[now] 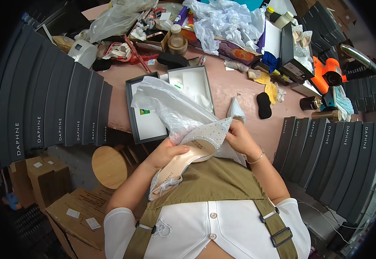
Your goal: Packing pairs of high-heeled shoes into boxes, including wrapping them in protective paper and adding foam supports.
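A sparkly silver pointed shoe (211,134) with a beige insole and a small bow at its heel end lies tilted in front of my apron. My left hand (167,154) is closed round its middle, thumb on the insole edge. White tissue paper (164,101) spreads beyond that hand, over the box. At the toe end, my right hand (241,139) has its fingers curled against the shoe; its fingertips are partly hidden. A pale pointed piece (236,110) sticks up just beyond the right hand; I cannot tell what it is. The open dark-grey shoebox (150,126) is white inside.
Stacked dark shoeboxes (52,97) flank the left, with more boxes (330,149) at the right. Crumpled white paper (227,23) fills a carton at the back. An orange heat gun (326,73), a black oval pad (264,105) and a dark jar (310,103) are at right.
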The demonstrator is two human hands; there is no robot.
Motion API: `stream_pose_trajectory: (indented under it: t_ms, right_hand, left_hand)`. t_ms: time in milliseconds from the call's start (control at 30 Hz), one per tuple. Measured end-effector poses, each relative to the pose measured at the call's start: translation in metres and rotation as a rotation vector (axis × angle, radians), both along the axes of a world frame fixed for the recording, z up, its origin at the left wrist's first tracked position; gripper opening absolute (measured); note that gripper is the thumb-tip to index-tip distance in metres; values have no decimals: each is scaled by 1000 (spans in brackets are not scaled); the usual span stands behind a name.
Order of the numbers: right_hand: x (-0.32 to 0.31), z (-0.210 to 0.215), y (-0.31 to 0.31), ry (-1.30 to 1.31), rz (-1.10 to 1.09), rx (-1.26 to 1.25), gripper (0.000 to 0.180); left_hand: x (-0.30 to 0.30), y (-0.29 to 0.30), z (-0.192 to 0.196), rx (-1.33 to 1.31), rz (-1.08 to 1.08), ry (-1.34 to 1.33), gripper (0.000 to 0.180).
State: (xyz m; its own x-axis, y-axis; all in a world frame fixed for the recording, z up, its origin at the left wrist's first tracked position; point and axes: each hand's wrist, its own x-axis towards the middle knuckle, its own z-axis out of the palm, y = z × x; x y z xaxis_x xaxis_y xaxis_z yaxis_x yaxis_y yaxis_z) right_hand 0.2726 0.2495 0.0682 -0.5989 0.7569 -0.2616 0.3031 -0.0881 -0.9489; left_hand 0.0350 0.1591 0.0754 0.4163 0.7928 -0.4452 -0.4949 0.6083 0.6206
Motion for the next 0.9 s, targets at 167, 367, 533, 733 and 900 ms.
stream_pose_trajectory:
  t_ms: [167,367,533,733,900]
  right_hand:
    - [1,16,5,55,-92,-122,22]
    - [-5,24,10,92,-61,-30,23]
    - [-5,34,9,46,-82,62,24]
    - [2,34,18,49,-112,148,25]
    - [3,46,22,42,-69,152,29]
  left_hand:
    - [0,-2,-7,35,42,-29,66]
    - [2,9,0,73,27,77,66]
    - [8,19,2,110,36,124,54]
    - [10,18,3,251,30,200,43]
    - [3,15,3,294,38,232,40]
